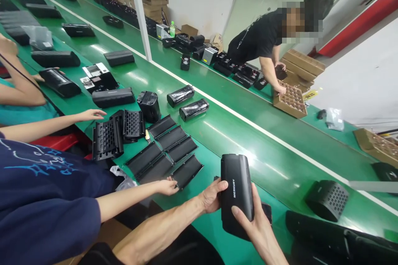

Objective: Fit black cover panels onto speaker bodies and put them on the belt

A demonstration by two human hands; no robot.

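A black plastic speaker housing (236,190) with white "MERKURY" lettering is held up between my two hands, its smooth face toward me. My left hand (213,196) grips its left edge, thumb on the front and the other fingers hidden behind. From the right, my right hand (258,219) wraps round the lower part, its thumb across the front. Part of another dark piece (266,212) shows behind my right hand; what it is I cannot tell. Left of my hands, several curved black panels (168,145) lie in rows on the green bench.
A neighbour's hand (168,186) touches the nearest panel. Perforated black shells (107,138) stand by that person's other hand. A perforated housing (328,198) sits on the green conveyor (236,140) at right. Across it, a co-worker (258,37) reaches into a cardboard tray (290,109).
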